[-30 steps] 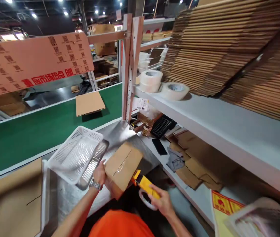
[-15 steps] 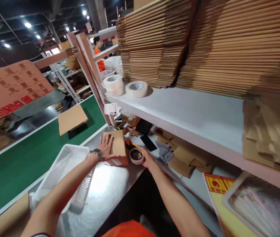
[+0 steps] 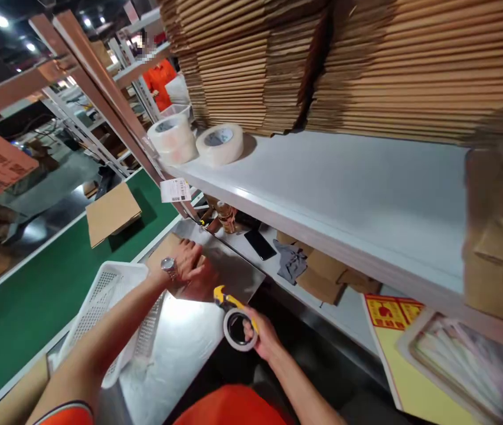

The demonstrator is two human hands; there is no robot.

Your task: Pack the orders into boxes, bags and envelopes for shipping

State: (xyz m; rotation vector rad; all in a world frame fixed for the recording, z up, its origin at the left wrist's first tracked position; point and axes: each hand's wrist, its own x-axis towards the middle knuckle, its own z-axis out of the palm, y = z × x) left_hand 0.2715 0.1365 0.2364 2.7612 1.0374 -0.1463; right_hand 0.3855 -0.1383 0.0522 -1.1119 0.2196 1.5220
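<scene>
My left hand (image 3: 188, 267), with a watch on its wrist, is bent over a small cardboard box (image 3: 163, 247) on the metal table (image 3: 176, 342). Its fingers curl against the box and are partly blurred; the hand and forearm cover much of it. My right hand (image 3: 263, 335) is closed around a yellow-and-black tape dispenser (image 3: 229, 298) fitted with a roll of tape (image 3: 226, 332). The dispenser is held past the table's edge, to the right of the box and apart from it.
A white perforated basket (image 3: 96, 301) stands left of the box, beside a green conveyor (image 3: 25, 330) carrying flat cardboard (image 3: 113, 213). Above the table, a shelf (image 3: 344, 177) bears tape rolls (image 3: 220, 144) and stacked cartons (image 3: 411, 77). A phone (image 3: 260, 244) lies beneath.
My right hand has drawn the tape dispenser away from the box, toward me and past the table edge. The left hand, flat and spread on the box before, is now curled over it. The view has shifted.
</scene>
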